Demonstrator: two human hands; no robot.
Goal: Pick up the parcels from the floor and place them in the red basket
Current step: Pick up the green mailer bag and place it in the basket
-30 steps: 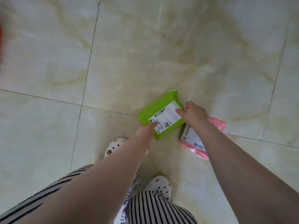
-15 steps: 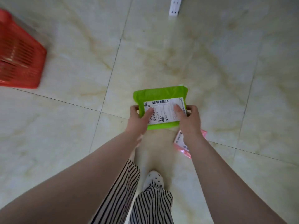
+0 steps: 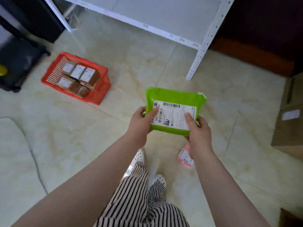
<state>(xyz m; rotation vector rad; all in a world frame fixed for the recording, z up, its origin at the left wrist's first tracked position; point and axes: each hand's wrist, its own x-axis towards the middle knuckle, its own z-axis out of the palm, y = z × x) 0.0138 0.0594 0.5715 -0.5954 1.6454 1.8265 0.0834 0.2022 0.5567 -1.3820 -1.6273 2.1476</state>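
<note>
Both hands hold the green parcel [image 3: 173,112] above the floor [image 3: 82,136]: left grip [image 3: 141,120] and right grip [image 3: 199,130] curled around its edges, thumbs on the label [image 3: 173,114].

Both hands raised in front of the body, gripping one green parcel between them.

The left hand [image 3: 141,122] grips the near left edge of the green parcel [image 3: 173,112], thumb lying on top and fingers curled beneath. The right hand [image 3: 199,128] grips the near right corner the same way, thumb pressed on top. Both bare forearms reach forward from the lower corners and converge toward the middle, wrists straight.
</note>
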